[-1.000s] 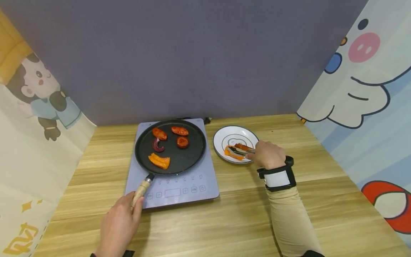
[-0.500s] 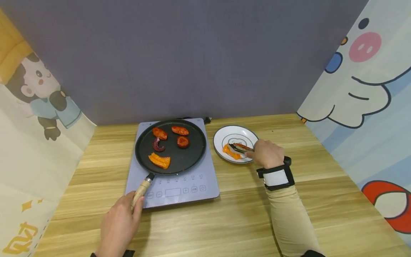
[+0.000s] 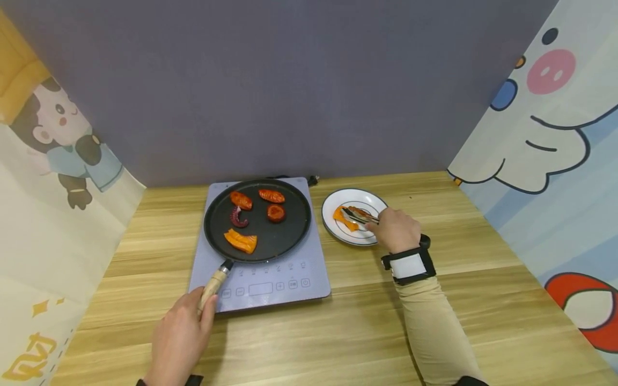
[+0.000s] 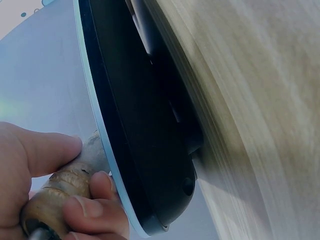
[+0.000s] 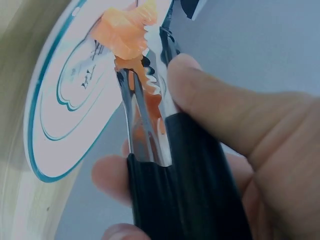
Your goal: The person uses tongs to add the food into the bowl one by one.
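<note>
In the head view my left hand (image 3: 179, 329) grips the wooden handle (image 3: 214, 284) of a flat black frying pan (image 3: 287, 233). The left wrist view shows thumb and fingers curled round that handle (image 4: 60, 187). My right hand (image 3: 398, 230) holds metal tongs with black grips (image 5: 190, 170) over a white plate (image 3: 333, 230). At the tong tips lies an orange fillet-like slice (image 5: 120, 32), partly hidden by them. A reddish-brown piece (image 3: 361, 212) shows beside the tongs; whether it is pinched I cannot tell.
The pan stands on a pale induction cooktop (image 3: 309, 262). In it lie scored red sausages (image 3: 271, 196), a round red piece (image 3: 276, 213), a curled octopus tentacle (image 3: 236, 219) and an orange slice (image 3: 241, 241). A grey panel (image 3: 309, 96) rises behind the wooden table (image 3: 309, 343).
My right hand and the tongs have shifted slightly left and away from me. The orange slice on the plate has slid the same way. My left hand keeps its hold on the handle.
</note>
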Action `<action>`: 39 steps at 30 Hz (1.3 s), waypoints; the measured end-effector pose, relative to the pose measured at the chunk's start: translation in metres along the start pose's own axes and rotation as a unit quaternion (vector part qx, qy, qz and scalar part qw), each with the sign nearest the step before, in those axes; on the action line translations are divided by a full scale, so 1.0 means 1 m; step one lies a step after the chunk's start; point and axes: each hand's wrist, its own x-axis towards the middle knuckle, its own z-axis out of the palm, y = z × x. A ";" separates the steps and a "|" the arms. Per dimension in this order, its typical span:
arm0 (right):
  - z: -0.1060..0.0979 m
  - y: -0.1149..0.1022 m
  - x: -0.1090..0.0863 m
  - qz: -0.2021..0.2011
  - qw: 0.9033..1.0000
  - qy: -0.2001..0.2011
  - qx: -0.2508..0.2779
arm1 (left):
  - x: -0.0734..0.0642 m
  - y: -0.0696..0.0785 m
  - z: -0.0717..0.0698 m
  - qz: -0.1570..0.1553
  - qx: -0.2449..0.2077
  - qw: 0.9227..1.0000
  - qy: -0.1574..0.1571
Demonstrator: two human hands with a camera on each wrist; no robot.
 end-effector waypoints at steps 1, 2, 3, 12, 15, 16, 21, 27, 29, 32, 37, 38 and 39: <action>0.001 0.000 0.001 0.000 1.000 0.004 0.000 | 0.000 0.000 0.000 0.000 0.000 1.000 -0.001; 0.002 0.000 0.001 0.001 1.000 0.006 -0.001 | 0.000 0.000 0.000 0.000 0.000 1.000 -0.002; 0.003 0.000 0.001 0.000 1.000 0.007 -0.001 | 0.000 0.000 0.000 0.000 -0.001 1.000 -0.002; 0.001 -0.002 -0.002 -0.003 1.000 -0.009 -0.010 | -0.001 0.000 0.000 0.004 -0.007 1.000 -0.003; 0.001 -0.003 -0.002 -0.004 1.000 -0.016 -0.010 | -0.001 0.000 0.000 0.004 -0.006 1.000 -0.002; 0.002 -0.003 -0.002 -0.004 1.000 -0.016 -0.010 | -0.001 0.001 0.000 0.005 -0.006 1.000 -0.001; 0.003 -0.003 -0.002 -0.003 1.000 -0.014 -0.012 | -0.001 0.001 0.000 0.007 -0.008 1.000 0.002; 0.004 -0.003 -0.001 -0.005 1.000 0.001 -0.012 | -0.001 0.000 0.000 0.005 -0.005 1.000 -0.002; 0.004 -0.003 0.000 -0.004 1.000 0.007 -0.010 | 0.000 0.000 0.001 0.006 -0.006 1.000 -0.001; 0.005 -0.003 0.001 -0.007 1.000 0.017 -0.006 | 0.000 -0.001 0.001 0.008 -0.006 1.000 0.002; 0.007 -0.004 0.003 -0.014 1.000 0.025 -0.001 | 0.000 -0.001 0.001 0.005 -0.004 1.000 -0.002; 0.007 -0.004 0.003 -0.015 1.000 0.026 0.000 | 0.000 -0.001 0.001 0.004 -0.004 1.000 -0.004; 0.008 -0.004 0.003 -0.016 0.999 0.029 0.002 | 0.000 -0.001 0.001 0.003 -0.004 1.000 -0.005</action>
